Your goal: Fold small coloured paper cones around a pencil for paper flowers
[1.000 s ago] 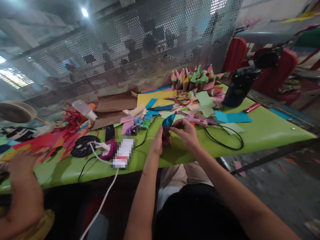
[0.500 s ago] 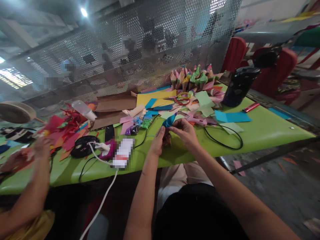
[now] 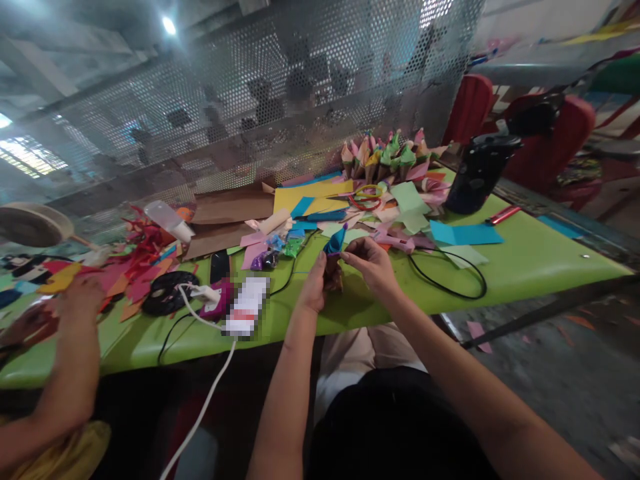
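Note:
My left hand is closed around a small blue paper cone, a twisted piece with a purple tip and a brown lower part. Thumb and fingers of my right hand are pinched together at its right side, by a purple edge. What lies inside that pinch is too small to make out fully. Behind my hands lie a pink glue gun, its black cable curling to the right, and pale green paper.
Finished paper cones stand in a cluster at the back. A black tumbler, blue paper and a red lighter-like stick are on the right. Leftward are a phone, a white cable and a co-worker's hand.
The blue paper cone has turned slightly in my left hand, and my right fingers have shifted a little along its side. On the left, the co-worker's hand has lowered onto the papers.

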